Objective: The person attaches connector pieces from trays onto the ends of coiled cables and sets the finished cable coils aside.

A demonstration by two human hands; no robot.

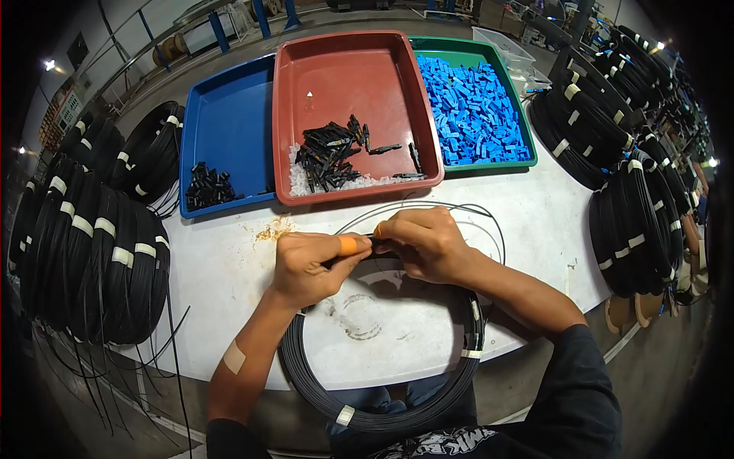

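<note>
A coil of thin black cable [293,348], bound with pale tape, lies partly on the white table and partly over my lap. At its far side my left hand [307,264] is closed in a pinch, with an orange band around one finger. My right hand [425,239] pinches right beside it, fingertips almost touching the left ones. Between them is a thin black piece that looks like cable; the fingers hide most of it. Loose cable loops [501,229] arc behind my right hand.
Beyond my hands stand a blue tray [229,107] with small black parts [208,187], a red tray [344,69] with black connectors [329,157] and clear pieces [298,176], and a green tray [531,157] of blue clips [470,107]. Cable coils are stacked left [92,252] and right [638,229].
</note>
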